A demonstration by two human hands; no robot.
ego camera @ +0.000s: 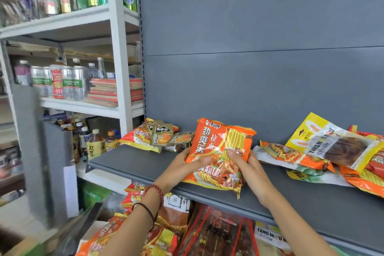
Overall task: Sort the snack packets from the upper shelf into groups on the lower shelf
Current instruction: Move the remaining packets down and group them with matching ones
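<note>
Both hands grip one orange noodle packet [220, 151] above the front of the grey upper shelf [133, 164]: the left hand [182, 167] has its fingers [202, 160] curled over the packet's lower left edge, and the right hand [248, 167] pinches its lower right part. Other snack packets lie on that shelf, a small cluster [154, 137] at the left and a heap [324, 151] at the right. More packets [166, 233] sit on the lower shelf beneath the wrists.
</note>
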